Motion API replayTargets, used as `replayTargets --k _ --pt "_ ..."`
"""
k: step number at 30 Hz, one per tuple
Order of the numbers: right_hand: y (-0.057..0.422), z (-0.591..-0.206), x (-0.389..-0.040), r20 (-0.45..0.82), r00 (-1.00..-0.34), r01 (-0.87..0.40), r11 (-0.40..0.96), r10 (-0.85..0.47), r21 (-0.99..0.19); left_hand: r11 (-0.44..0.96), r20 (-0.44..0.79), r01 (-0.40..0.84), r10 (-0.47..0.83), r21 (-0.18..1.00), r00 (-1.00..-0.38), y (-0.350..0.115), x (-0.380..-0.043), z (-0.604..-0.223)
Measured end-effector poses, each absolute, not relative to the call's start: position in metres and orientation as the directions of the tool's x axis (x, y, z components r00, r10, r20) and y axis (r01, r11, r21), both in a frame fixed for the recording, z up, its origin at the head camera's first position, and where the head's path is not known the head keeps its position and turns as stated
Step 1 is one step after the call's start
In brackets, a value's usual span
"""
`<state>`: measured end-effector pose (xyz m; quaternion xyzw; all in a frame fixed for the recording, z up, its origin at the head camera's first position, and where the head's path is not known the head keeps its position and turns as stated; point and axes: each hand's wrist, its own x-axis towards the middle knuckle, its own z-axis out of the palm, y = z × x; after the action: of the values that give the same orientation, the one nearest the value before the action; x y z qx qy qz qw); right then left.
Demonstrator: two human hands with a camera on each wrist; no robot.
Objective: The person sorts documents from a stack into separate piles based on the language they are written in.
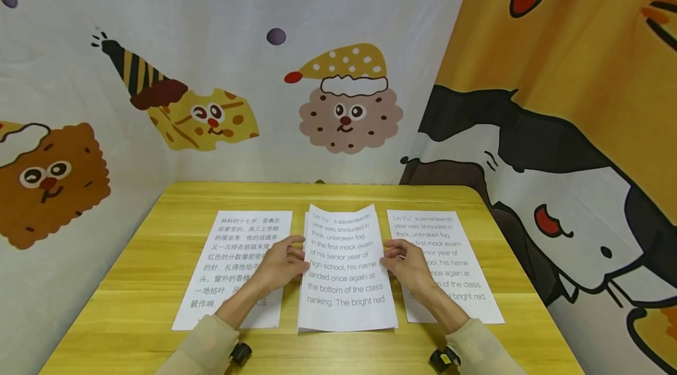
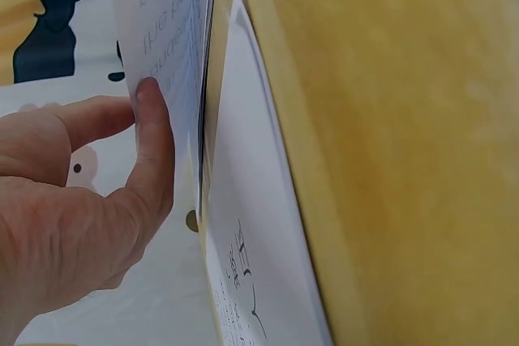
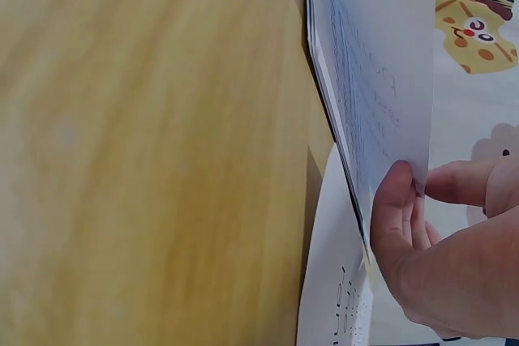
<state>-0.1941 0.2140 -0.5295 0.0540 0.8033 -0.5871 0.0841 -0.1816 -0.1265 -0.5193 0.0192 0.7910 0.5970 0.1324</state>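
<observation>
A sheet of paper (image 1: 346, 287) printed with large English text is held upright in the middle, its top edge curling. My left hand (image 1: 280, 263) pinches its left edge between thumb and fingers; my right hand (image 1: 409, 269) pinches the right edge at about the same height. More paper (image 1: 304, 328) shows just behind and under its lower left corner. In the left wrist view the thumb and a finger of the left hand (image 2: 97, 184) grip the sheet (image 2: 166, 14). The right wrist view shows the right hand (image 3: 446, 241) doing likewise with the sheet (image 3: 397, 54).
To the left a sheet with Chinese text (image 1: 248, 237) lies on the wooden table (image 1: 132, 281), partly under my left forearm. A sheet with English text (image 1: 471, 304) lies to the right, partly behind my right hand. A cartoon-printed curtain (image 1: 222, 22) hangs behind.
</observation>
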Motion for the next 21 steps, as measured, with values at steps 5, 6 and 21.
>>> replayTargets --k 5,6,21 --pt "0.2134 -0.5297 -0.1944 -0.198 -0.980 0.191 0.310 0.008 -0.931 0.300 -0.189 -0.129 0.179 0.945 -0.966 -0.1253 -0.1824 -0.5203" --pt "0.2134 -0.5297 -0.1942 -0.198 -0.980 0.192 0.309 0.010 -0.932 0.301 -0.182 -0.122 0.180 0.946 -0.967 -0.1254 -0.1826 -0.5204" --pt "0.2183 -0.5286 -0.1959 -0.200 -0.980 0.199 0.258 0.022 -0.945 0.279 -0.166 -0.124 0.135 0.952 -0.977 -0.1263 -0.1814 -0.5174"
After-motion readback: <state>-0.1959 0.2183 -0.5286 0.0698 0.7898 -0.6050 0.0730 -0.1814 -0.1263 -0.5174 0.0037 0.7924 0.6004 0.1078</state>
